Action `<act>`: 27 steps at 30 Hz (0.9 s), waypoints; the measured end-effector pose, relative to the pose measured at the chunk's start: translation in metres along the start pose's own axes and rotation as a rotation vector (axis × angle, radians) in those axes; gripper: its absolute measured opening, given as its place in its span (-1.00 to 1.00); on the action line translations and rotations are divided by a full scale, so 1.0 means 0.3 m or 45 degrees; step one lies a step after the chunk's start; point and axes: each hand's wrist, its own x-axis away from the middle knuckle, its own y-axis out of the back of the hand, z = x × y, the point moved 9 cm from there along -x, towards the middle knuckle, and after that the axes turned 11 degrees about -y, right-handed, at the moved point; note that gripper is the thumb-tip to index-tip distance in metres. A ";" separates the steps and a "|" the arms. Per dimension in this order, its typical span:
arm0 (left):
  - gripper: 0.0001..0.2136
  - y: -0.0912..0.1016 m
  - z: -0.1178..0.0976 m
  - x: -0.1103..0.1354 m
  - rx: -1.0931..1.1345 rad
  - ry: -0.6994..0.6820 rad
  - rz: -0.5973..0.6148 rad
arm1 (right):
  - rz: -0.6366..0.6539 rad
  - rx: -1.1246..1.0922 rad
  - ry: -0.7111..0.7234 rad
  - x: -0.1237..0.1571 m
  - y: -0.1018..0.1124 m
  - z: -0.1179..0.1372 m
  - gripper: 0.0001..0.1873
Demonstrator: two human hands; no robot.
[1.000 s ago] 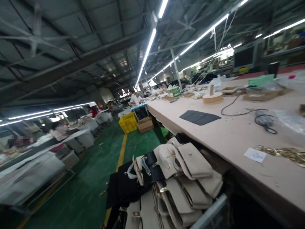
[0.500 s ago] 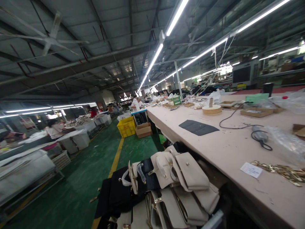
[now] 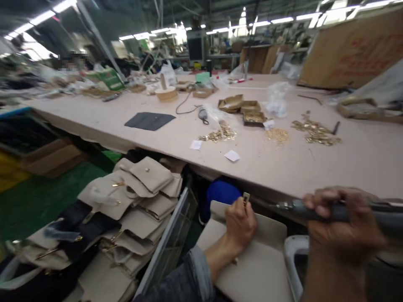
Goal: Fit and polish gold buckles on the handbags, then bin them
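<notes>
My left hand point(image 3: 241, 224) is closed, pinching a small gold metal plate point(image 3: 246, 196) that pokes up above the fingers. Under that hand lies a beige handbag point(image 3: 260, 262), its flap edge toward the table. My right hand point(image 3: 343, 222) wraps around a dark grey electric screwdriver point(image 3: 300, 208), whose tip points left toward the gold plate, apart from it. A white bag handle point(image 3: 296, 243) curves up between my two hands.
To the left, beige and black handbags point(image 3: 151, 176) are piled beside a grey metal frame point(image 3: 168, 241). On the pink-covered table point(image 3: 176, 147) lie gold fittings point(image 3: 315, 130), small boxes point(image 3: 254, 118), paper slips point(image 3: 232, 155) and a dark sheet point(image 3: 149, 121). A blue round object point(image 3: 222, 195) sits below the table edge.
The view has swung right and down. Both hands, the handbag under them, the gold plate and the screwdriver now show; the bag pile has shifted left in the picture.
</notes>
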 end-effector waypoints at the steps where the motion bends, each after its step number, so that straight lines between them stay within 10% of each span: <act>1: -0.88 -0.023 -0.004 0.012 0.051 0.065 0.035 | -0.022 0.055 0.034 0.001 0.035 0.027 -0.77; 9: -0.70 -0.094 0.107 0.036 0.983 0.714 0.301 | -0.149 -0.071 -0.068 -0.099 0.127 -0.027 -0.76; 27: -0.54 -0.117 0.171 0.037 1.162 0.848 0.205 | -0.434 -0.293 -0.260 -0.650 0.228 -0.201 -0.80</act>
